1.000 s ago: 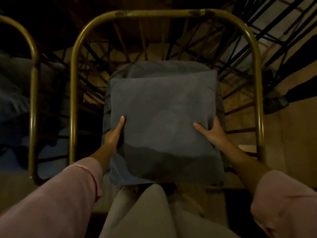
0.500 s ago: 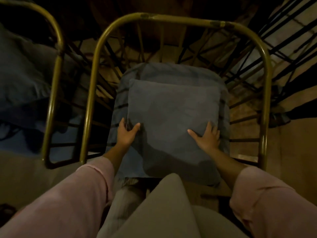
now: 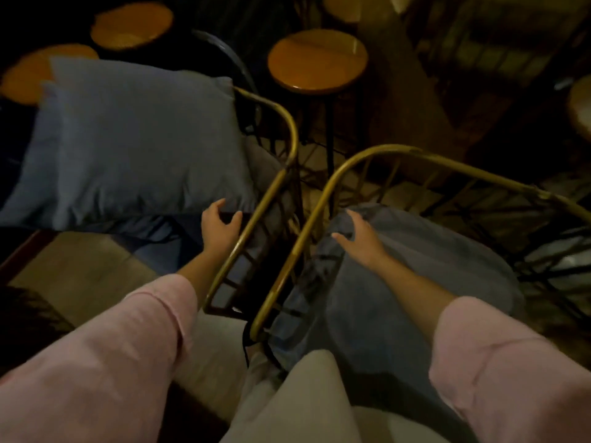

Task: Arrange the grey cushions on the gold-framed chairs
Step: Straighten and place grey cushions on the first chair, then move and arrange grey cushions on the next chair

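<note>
Two gold-framed chairs stand side by side. The right chair (image 3: 447, 161) holds a grey cushion (image 3: 399, 282) lying flat on its seat. My right hand (image 3: 361, 241) hovers over that cushion's far left corner, fingers apart, holding nothing. The left chair (image 3: 281, 123) carries a larger grey cushion (image 3: 144, 139) propped upright, with a second grey cushion behind it. My left hand (image 3: 219, 228) sits just below the upright cushion's lower right corner, fingers curled apart, close to the chair's gold arm. Both arms wear pink sleeves.
Round wooden stools stand beyond the chairs: one (image 3: 316, 59) straight ahead, two more (image 3: 131, 24) at the far left. The chairs' gold arms nearly touch between my hands. Light trousers (image 3: 303, 394) fill the bottom middle. Dark floor lies to the right.
Both hands have left the cushion on the right chair. My view swung left, bringing the left chair and its upright cushions into sight, and my left hand crossed over to that chair.
</note>
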A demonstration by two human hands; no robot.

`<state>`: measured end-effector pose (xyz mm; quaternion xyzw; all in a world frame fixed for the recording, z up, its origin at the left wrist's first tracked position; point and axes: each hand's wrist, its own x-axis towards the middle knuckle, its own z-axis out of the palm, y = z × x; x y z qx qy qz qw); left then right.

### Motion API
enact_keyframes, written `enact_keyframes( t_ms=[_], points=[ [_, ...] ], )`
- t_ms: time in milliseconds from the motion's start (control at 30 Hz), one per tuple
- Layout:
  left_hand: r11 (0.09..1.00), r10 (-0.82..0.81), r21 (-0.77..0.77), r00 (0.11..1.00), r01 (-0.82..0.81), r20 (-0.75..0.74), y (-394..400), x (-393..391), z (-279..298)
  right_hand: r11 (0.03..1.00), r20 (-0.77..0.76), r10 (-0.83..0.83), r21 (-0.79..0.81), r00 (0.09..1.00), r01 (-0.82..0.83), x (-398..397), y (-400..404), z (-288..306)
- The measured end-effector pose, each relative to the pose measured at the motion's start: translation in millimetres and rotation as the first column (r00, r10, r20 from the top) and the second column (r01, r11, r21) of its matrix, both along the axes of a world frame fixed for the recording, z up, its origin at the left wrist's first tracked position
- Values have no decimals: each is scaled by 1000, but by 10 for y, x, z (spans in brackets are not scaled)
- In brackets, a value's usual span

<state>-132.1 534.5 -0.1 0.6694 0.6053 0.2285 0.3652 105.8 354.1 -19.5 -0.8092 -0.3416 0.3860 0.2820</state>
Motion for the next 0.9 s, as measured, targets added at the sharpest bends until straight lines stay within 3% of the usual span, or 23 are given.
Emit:
enact_keyframes(
  t_ms=[233, 400, 633, 767, 900],
  points=[
    [976, 121, 190, 991, -108, -58, 1025, -800, 307, 992, -78, 109, 79, 991, -103, -648, 1364, 313],
    [929, 254, 291, 965, -228, -56, 1971, -1290, 403, 998, -151, 25, 68, 988, -15, -1043, 2303, 292],
    [955, 283, 12, 902, -295, -326, 3236, -1505, 352, 972, -278, -215, 37, 936, 234, -1123, 3652, 122],
    [930, 298, -147, 926, -336, -229, 3744, -1777, 175, 925, -451, -368, -90, 813, 369, -1107, 4127, 17],
    [882, 392, -298, 919, -365, 35, 4041, -1999, 138, 912, -608, -360, -69, 708, 405, -1080, 4222, -131]
  ],
)
